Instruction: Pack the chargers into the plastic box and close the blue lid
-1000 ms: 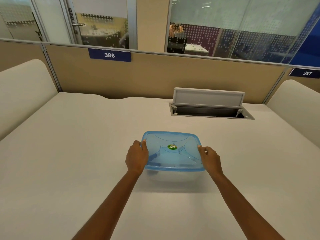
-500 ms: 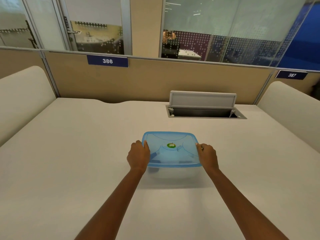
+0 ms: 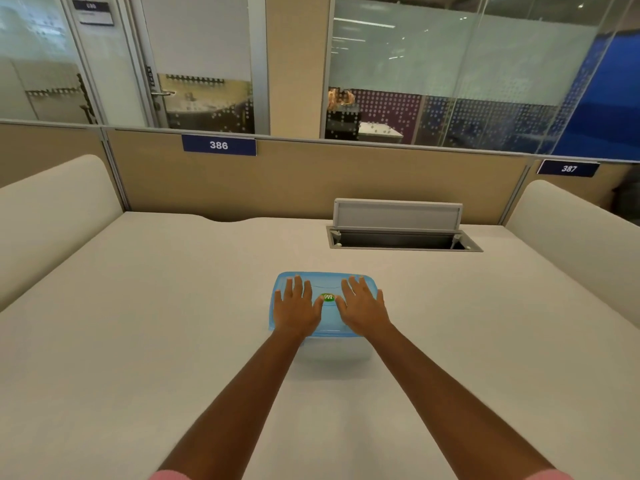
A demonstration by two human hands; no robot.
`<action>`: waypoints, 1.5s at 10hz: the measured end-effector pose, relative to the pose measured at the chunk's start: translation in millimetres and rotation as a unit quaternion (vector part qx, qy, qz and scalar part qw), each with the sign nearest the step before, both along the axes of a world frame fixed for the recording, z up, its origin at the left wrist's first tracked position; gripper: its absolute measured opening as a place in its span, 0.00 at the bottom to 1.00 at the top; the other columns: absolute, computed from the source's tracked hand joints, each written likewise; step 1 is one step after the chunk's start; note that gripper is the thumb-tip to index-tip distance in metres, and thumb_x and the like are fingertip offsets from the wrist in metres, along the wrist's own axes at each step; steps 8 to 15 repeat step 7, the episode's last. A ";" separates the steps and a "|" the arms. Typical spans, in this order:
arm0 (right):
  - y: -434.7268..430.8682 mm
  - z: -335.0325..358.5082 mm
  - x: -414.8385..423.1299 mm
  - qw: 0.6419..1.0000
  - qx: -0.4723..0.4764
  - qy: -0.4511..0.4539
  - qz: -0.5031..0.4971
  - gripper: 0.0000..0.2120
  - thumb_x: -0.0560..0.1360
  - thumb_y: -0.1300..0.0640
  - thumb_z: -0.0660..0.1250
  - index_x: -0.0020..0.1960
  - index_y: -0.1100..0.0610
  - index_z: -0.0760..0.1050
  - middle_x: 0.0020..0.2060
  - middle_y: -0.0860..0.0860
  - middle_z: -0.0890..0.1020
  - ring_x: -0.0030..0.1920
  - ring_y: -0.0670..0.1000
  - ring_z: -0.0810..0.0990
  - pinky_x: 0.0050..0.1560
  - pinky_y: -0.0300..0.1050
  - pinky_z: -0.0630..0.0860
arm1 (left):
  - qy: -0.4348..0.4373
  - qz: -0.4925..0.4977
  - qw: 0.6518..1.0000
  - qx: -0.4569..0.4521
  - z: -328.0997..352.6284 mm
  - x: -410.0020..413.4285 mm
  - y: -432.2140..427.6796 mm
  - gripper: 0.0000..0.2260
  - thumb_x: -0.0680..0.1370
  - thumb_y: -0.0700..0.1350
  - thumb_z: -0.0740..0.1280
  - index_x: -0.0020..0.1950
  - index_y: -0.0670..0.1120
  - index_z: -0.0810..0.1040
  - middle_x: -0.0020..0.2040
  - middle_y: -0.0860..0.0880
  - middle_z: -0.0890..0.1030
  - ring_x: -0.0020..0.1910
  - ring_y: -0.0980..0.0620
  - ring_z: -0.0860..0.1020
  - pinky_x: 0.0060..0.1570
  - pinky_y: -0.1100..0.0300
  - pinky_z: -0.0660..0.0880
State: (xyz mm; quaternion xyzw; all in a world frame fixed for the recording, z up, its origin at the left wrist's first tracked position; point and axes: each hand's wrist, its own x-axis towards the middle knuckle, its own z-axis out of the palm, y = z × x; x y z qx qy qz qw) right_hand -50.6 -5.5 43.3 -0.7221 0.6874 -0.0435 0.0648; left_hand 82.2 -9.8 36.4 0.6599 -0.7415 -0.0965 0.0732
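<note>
A clear plastic box [image 3: 332, 349] stands in the middle of the white desk with its blue lid [image 3: 327, 315] on top; a green round sticker [image 3: 328, 297] marks the lid's centre. My left hand [image 3: 298, 308] lies flat on the lid's left half, fingers spread. My right hand [image 3: 362, 308] lies flat on the right half, fingers spread too. Neither hand grips anything. The chargers are not visible; what the box holds is hidden by the lid and my hands.
An open cable hatch [image 3: 401, 237] with a raised grey flap sits at the back right of the desk [image 3: 138, 341]. A beige partition [image 3: 311, 181] with the sign 386 runs along the far edge. Padded side panels [image 3: 52, 209] rise left and right.
Both hands have left the lid's left and right edges and now lie flat on top of it. The view has tilted up slightly.
</note>
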 end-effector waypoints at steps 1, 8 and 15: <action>3.8 -2.0 0.8 1.000 0.017 -0.015 -0.009 0.25 0.81 0.49 0.45 0.76 0.57 0.48 0.77 0.54 0.51 0.77 0.55 0.47 0.75 0.58 0.46 | 0.008 0.000 1.000 0.016 0.0 -1.1 3.2 0.25 0.82 0.53 0.46 0.76 0.43 0.47 0.78 0.44 0.48 0.78 0.46 0.45 0.76 0.48 0.45; -1.1 44.0 -24.4 0.997 -0.041 -0.057 -0.011 0.29 0.80 0.45 0.47 0.75 0.59 0.48 0.77 0.55 0.50 0.77 0.54 0.45 0.75 0.57 0.46 | -0.017 0.015 0.998 -0.060 26.6 13.7 -7.7 0.27 0.81 0.55 0.45 0.76 0.43 0.44 0.78 0.43 0.45 0.78 0.47 0.43 0.76 0.49 0.43; -1.1 44.0 -24.4 0.997 -0.041 -0.057 -0.011 0.29 0.80 0.45 0.47 0.75 0.59 0.48 0.77 0.55 0.50 0.77 0.54 0.45 0.75 0.57 0.46 | -0.017 0.015 0.998 -0.060 26.6 13.7 -7.7 0.27 0.81 0.55 0.45 0.76 0.43 0.44 0.78 0.43 0.45 0.78 0.47 0.43 0.76 0.49 0.43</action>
